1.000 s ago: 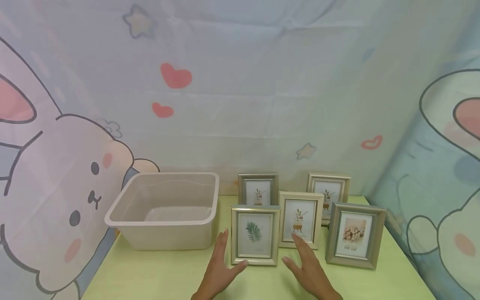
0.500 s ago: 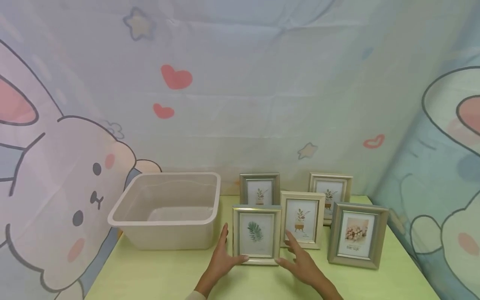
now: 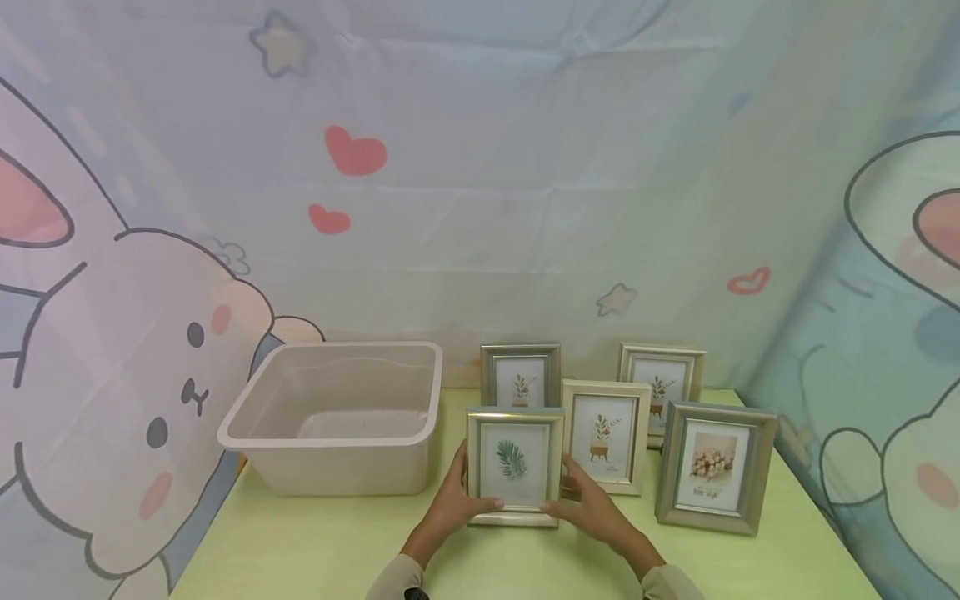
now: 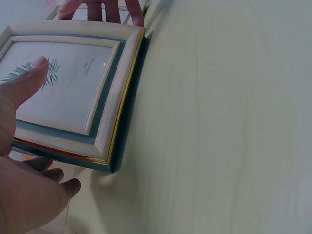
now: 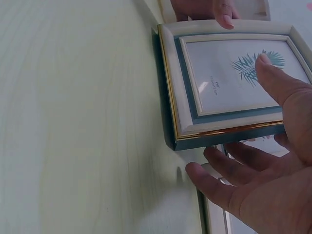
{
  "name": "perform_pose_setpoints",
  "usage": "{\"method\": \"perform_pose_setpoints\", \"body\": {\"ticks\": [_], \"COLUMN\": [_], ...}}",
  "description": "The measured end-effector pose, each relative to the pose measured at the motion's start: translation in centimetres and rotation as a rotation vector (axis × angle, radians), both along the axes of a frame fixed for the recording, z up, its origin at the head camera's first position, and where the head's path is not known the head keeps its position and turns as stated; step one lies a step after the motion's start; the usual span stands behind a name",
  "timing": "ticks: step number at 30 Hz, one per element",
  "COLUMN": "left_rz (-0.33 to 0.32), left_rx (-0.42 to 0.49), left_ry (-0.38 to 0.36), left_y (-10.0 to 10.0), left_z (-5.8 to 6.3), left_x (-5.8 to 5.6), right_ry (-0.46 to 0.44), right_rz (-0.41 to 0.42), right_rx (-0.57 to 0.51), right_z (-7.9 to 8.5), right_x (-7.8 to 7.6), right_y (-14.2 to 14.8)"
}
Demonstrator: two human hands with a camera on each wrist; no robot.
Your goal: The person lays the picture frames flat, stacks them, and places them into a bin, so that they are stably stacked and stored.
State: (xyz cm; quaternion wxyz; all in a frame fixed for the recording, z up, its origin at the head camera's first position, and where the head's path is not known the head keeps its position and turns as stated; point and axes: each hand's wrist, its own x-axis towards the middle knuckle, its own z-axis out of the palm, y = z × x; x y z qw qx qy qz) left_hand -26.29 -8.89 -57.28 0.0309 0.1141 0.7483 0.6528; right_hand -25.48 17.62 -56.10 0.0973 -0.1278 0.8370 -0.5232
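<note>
A gold-edged picture frame [image 3: 515, 518] with a green leaf print stands upright at the front of the group, between both hands. My left hand [image 3: 452, 502] holds its left side, thumb across the front and fingers reaching behind. On the opposite side my right hand [image 3: 592, 504] grips it the same way. In the left wrist view the thumb [image 4: 29, 80] lies over the leaf print, and the frame's side shows dark teal with a gold line. The right wrist view has the right fingers [image 5: 234, 168] partly behind the frame [image 5: 185, 117].
Behind and to the right stand several more picture frames: a greyish one [image 3: 487, 375], a cream one [image 3: 570, 442], another cream one [image 3: 626, 367] and a wide grey-beige one [image 3: 667, 467]. A beige plastic tub [image 3: 337, 471] sits at the left on the yellow-green tabletop [image 3: 300, 542].
Both hands have moved inward and upward from beside the leaf-print frame. They now hold its two sides, thumbs in front. The other frames and the tub have stayed put.
</note>
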Motion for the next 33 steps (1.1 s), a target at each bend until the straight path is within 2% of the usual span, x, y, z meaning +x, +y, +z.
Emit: {"method": "perform_pose_setpoints", "body": {"ticks": [9, 18, 25, 33], "left_rz": [-0.07, -0.014, -0.043, -0.046], "left_rx": [0.017, -0.047, -0.091, -0.095], "left_ry": [-0.036, -0.046, -0.029, -0.053], "left_y": [0.2, 0.5, 0.2, -0.3], "left_z": [-0.3, -0.4, -0.5, -0.1], "left_x": [-0.4, -0.7, -0.4, -0.1], "right_ry": [-0.058, -0.055, -0.116, -0.114], "right_rz": [0.065, 0.126, 0.147, 0.176], "right_rx": [-0.047, -0.079, -0.11, -0.115], "right_z": [-0.1, 0.1, 0.5, 1.1], "right_x": [-0.9, -1.6, -1.2, -0.8], "right_y": [0.5, 0.5, 0.5, 0.3]}}
